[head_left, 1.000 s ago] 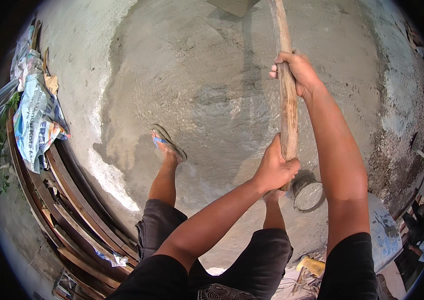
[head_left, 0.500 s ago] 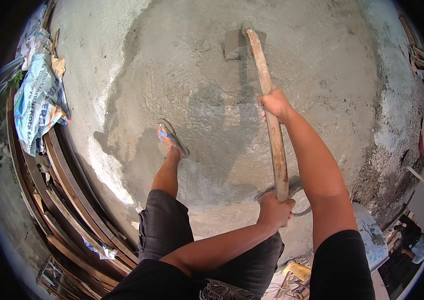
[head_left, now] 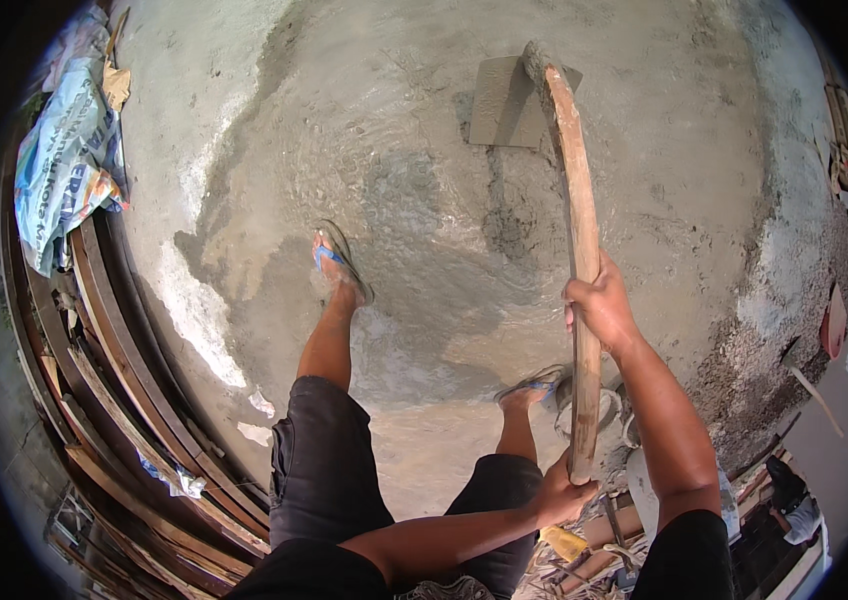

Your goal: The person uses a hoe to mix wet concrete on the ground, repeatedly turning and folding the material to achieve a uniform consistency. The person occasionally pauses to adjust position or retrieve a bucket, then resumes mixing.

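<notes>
A hoe with a long wooden handle (head_left: 582,220) reaches away from me over wet grey cement (head_left: 384,140). My left hand (head_left: 562,494) is closed round the near end of the handle. Further up, at about mid-handle, my right hand (head_left: 602,300) wraps round it too. The wide flat metal blade (head_left: 500,104) is at the far end, coated with cement and with a shadow beneath it. It looks lifted a little off the surface. My feet, in flip-flops with blue straps (head_left: 330,258), stand apart on the wet cement.
Long timber planks (head_left: 134,360) lie along the left, with a crumpled printed plastic sack (head_left: 69,165) on them. Round containers (head_left: 584,408) stand by my right foot. A gravel pile (head_left: 744,385) and another wooden-handled tool (head_left: 812,392) are at the right. Wood scraps lie at the lower right.
Both hands have drawn the hoe back toward me and to the right. Its blade now shows larger and tilted, and my right foot and the containers have come into sight.
</notes>
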